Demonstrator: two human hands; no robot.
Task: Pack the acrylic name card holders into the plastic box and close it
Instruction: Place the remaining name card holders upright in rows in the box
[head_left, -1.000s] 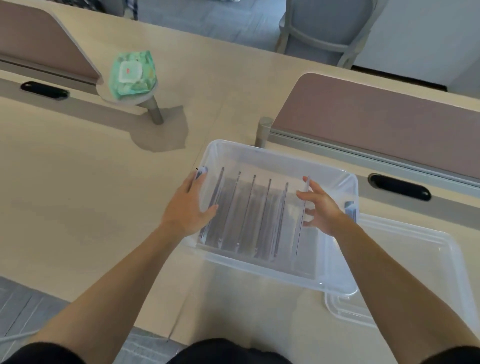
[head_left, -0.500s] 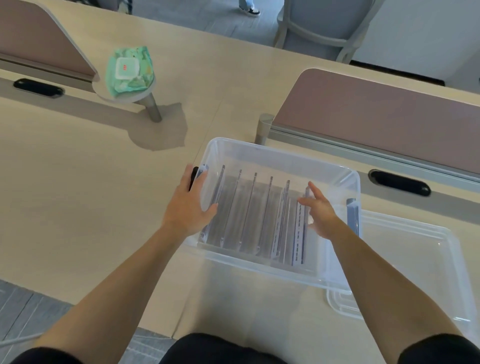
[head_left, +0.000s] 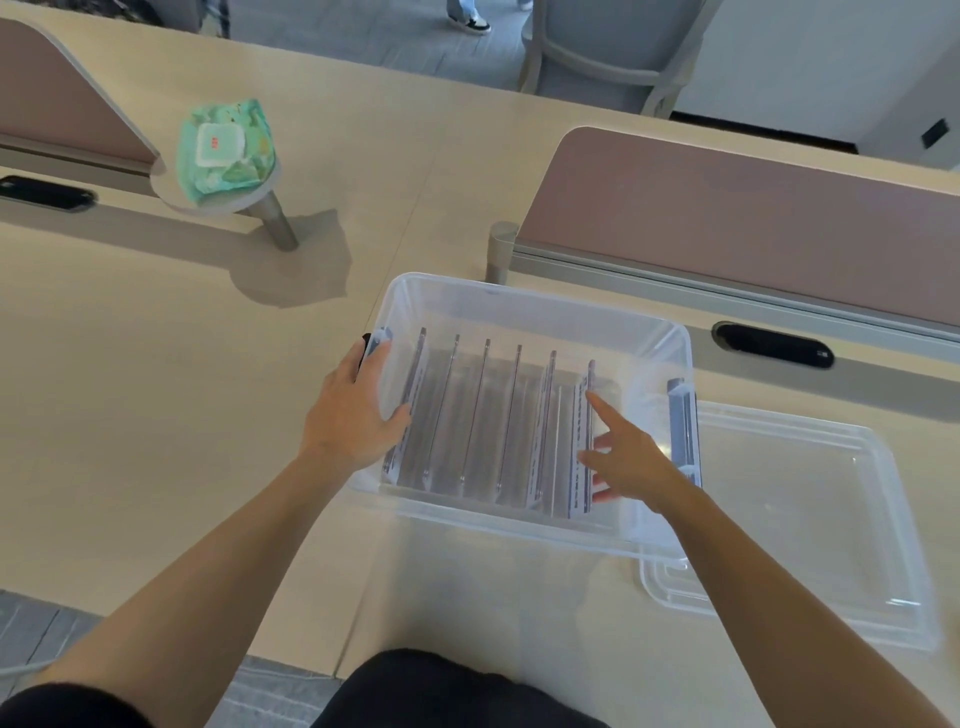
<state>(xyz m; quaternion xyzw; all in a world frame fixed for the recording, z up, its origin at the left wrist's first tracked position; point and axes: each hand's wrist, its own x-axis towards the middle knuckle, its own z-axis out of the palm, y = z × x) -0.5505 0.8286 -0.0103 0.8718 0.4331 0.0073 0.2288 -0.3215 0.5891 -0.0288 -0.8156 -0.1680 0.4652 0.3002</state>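
Observation:
A clear plastic box (head_left: 524, 304) stands open on the desk in front of me. Several acrylic name card holders (head_left: 485, 410) stand upright in a row inside it. My left hand (head_left: 356, 415) grips the box's left wall, thumb inside against the leftmost holder. My right hand (head_left: 631, 460) is inside the box at its right end, fingers spread and straight, index fingertip touching the rightmost holder (head_left: 584, 441), which leans left. The clear lid (head_left: 810, 525) lies flat on the desk to the right, partly under the box.
A green wet-wipes pack (head_left: 226, 148) sits on a small raised shelf at the back left. Pink desk dividers (head_left: 753, 218) run behind the box. A black cable slot (head_left: 771, 345) lies to the right rear. A grey chair (head_left: 597, 47) stands beyond the desk.
My right hand has let go of the rightmost holder and sunk lower into the box with fingers spread; that holder now leans left. The left hand has stayed on the box wall.

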